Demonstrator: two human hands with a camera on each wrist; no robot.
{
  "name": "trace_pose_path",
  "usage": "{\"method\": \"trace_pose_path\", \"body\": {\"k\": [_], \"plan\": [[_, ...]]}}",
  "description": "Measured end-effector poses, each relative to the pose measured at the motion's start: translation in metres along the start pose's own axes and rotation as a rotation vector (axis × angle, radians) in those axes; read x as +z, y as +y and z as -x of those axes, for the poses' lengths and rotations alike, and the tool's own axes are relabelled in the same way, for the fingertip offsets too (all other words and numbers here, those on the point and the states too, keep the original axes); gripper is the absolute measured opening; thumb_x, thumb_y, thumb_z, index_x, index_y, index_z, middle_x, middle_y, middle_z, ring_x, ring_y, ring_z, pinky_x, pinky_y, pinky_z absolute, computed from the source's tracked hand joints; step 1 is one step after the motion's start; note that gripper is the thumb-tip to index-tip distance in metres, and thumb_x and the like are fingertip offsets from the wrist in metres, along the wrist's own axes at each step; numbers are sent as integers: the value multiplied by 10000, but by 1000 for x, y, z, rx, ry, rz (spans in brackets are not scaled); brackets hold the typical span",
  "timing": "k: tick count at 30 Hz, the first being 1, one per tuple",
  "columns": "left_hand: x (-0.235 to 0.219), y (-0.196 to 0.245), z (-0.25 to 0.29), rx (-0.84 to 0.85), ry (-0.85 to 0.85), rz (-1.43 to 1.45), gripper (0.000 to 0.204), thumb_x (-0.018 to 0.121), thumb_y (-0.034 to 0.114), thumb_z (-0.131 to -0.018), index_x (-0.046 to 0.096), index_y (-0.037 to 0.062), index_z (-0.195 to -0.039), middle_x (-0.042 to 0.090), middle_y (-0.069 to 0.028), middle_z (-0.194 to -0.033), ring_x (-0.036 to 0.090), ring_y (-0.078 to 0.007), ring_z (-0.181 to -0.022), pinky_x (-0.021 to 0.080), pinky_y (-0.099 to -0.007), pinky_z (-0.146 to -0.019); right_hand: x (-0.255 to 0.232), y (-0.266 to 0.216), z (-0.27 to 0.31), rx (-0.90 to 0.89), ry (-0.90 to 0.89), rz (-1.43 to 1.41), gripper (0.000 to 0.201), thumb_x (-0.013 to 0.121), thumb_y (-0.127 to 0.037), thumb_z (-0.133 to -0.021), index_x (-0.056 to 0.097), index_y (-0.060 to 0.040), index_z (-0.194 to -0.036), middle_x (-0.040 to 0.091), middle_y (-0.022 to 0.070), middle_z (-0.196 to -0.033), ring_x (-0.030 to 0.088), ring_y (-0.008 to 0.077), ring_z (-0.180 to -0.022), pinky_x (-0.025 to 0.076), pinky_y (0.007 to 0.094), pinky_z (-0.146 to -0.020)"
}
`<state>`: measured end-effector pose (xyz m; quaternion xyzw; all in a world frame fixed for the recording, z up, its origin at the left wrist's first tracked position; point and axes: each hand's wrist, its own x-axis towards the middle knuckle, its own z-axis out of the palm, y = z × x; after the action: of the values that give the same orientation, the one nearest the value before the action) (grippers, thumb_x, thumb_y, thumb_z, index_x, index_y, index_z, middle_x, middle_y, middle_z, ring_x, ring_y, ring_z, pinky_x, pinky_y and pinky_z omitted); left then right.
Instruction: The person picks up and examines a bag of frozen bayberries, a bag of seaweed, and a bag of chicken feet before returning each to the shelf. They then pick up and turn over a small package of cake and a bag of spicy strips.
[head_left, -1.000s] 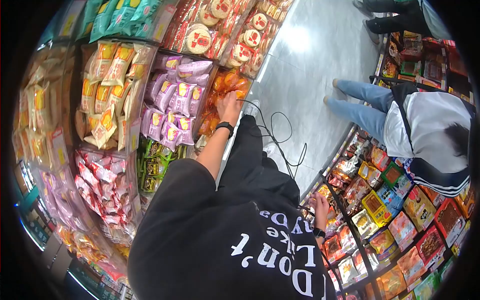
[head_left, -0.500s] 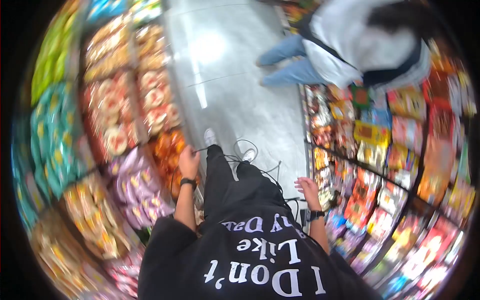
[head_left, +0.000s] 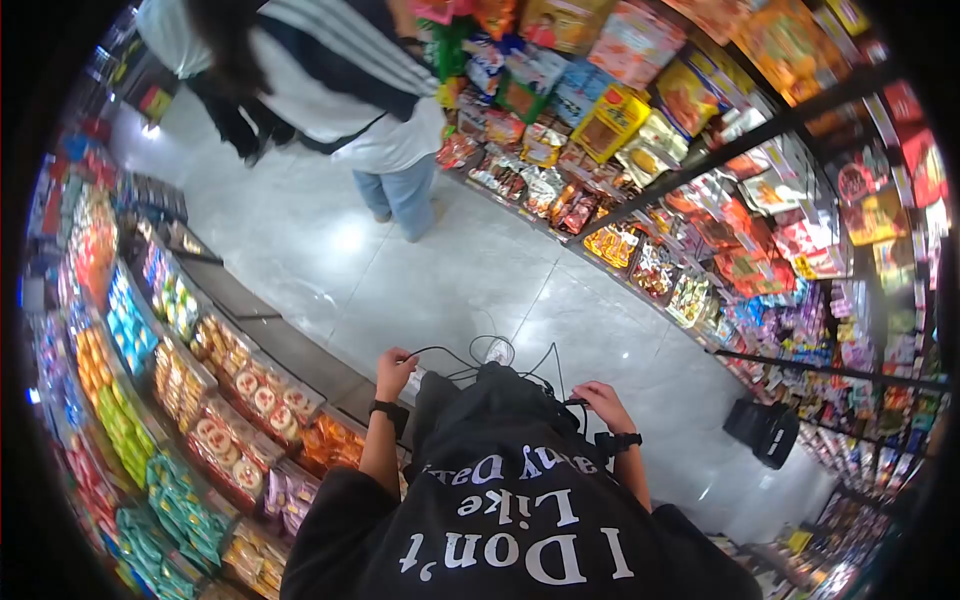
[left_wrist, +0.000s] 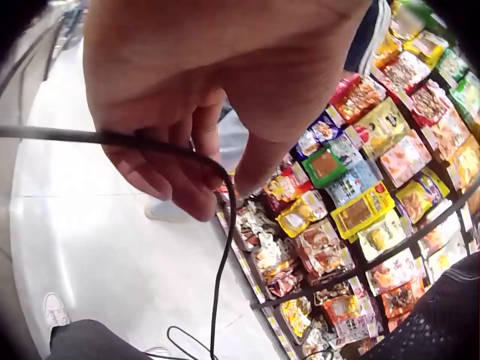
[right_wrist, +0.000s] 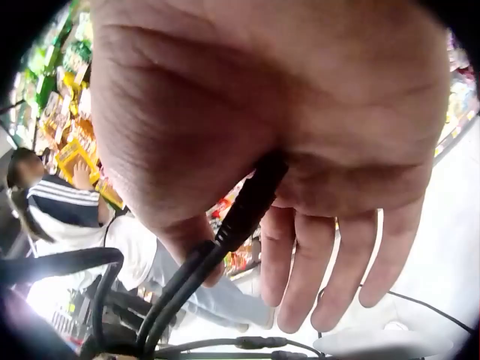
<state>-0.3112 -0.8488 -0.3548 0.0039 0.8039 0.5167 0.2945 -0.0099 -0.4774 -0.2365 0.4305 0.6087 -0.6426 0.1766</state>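
The left hand (head_left: 395, 370) is raised in front of the black shirt (head_left: 510, 520), its fingers (left_wrist: 176, 176) curled around a thin black cable (left_wrist: 217, 247); the left wrist view shows the cable running across the palm, bending over the fingertips and dropping toward the grey tiled floor (head_left: 470, 270). The right hand (head_left: 598, 400) sits near the right hip, and the right wrist view shows a thick black plug (right_wrist: 251, 199) with its cords pressed between palm and thumb, the other fingers (right_wrist: 307, 270) hanging loosely curled beneath it. The cable loops between both hands just in front of the torso. A second person (head_left: 340, 90) in a white top and jeans stands far up the aisle by the right-hand snack shelves (head_left: 700, 180), and low snack bins (head_left: 230, 400) line the left. Compared with a second ago, the left hand has left the orange packets on the left-hand shelf and now clasps the cable, the right hand has come off the right shelf packets, and the view has swung down the aisle.
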Motion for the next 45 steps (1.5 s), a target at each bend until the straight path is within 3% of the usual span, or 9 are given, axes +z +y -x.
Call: {"method": "trace_pose_path", "body": {"k": [5, 13, 21, 22, 25, 29, 32, 39, 45], "plan": [[75, 90, -41, 233, -207, -312, 342, 734, 184, -810, 624, -34, -1048, 701, -171, -874, 690, -236, -792, 537, -352, -719, -40, 21, 10, 3, 151, -219, 291, 580, -309, -955, 662, -70, -1100, 708, 51, -996, 647, 139, -936, 494, 295, -818], [167, 184, -76, 389, -299, -372, 300, 730, 204, -830, 650, -28, -1003, 709, -167, -970, 694, -290, -938, 530, -361, -854, -119, 1, -42, -54, 212, -339, 308, 563, -289, -942, 626, -67, -1146, 696, 90, -1080, 658, 190, -942, 486, 325, -845], [206, 246, -167, 316, -417, -49, 207, 682, 121, -890, 644, -29, -1028, 709, -121, -919, 684, -188, -894, 523, -295, -810, -175, -183, -154, -351, 71, -171, 344, 538, -239, -967, 578, -79, -1270, 651, 46, -1216, 647, 175, -1011, 480, 328, -886], [212, 261, -182, 291, -427, -43, 207, 680, 122, -894, 644, -29, -1031, 708, -115, -915, 679, -177, -885, 521, -291, -801, -177, -209, -175, -335, 93, -268, 331, 614, -194, -937, 580, -65, -1240, 661, 38, -1138, 642, 158, -970, 480, 273, -819], [219, 285, -228, 288, -441, -30, 202, 677, 118, -896, 644, -28, -1031, 703, -104, -907, 671, -161, -859, 518, -284, -778, -185, -284, -231, -284, 131, -335, 558, 571, -251, -954, 383, -122, -1463, 574, 98, -1310, 612, 236, -1135, 456, 387, -979], [222, 316, -284, 323, -444, -6, 180, 661, 87, -898, 647, -21, -1041, 696, -83, -935, 641, -126, -865, 499, -264, -786, -202, -371, -307, -294, 48, -724, 751, 549, -215, -962, 93, -75, -1542, 405, 156, -1447, 546, 311, -1213, 444, 446, -1028], [215, 329, -314, 303, -441, 68, 197, 652, 45, -888, 625, -34, -1067, 692, -96, -958, 650, -150, -891, 509, -279, -807, -213, -397, -358, -316, 220, -806, 769, 489, -158, -984, -35, -103, -1544, 388, 163, -1430, 507, 341, -1248, 447, 471, -1031], [189, 323, -338, 223, -387, 114, 138, 603, 40, -923, 616, -30, -1041, 685, -100, -958, 658, -180, -916, 544, -308, -817, -241, -402, -421, -205, 294, -848, 827, 601, -83, -919, 43, -133, -1527, 451, 150, -1364, 523, 341, -1213, 497, 476, -940], [186, 322, -337, 152, -261, 225, 138, 599, 63, -920, 625, -43, -1005, 688, -112, -945, 652, -170, -866, 531, -290, -788, -257, -367, -455, -155, 309, -736, 418, 598, -152, -927, 474, -86, -1321, 543, 78, -1265, 569, 284, -1157, 510, 368, -900]]}}
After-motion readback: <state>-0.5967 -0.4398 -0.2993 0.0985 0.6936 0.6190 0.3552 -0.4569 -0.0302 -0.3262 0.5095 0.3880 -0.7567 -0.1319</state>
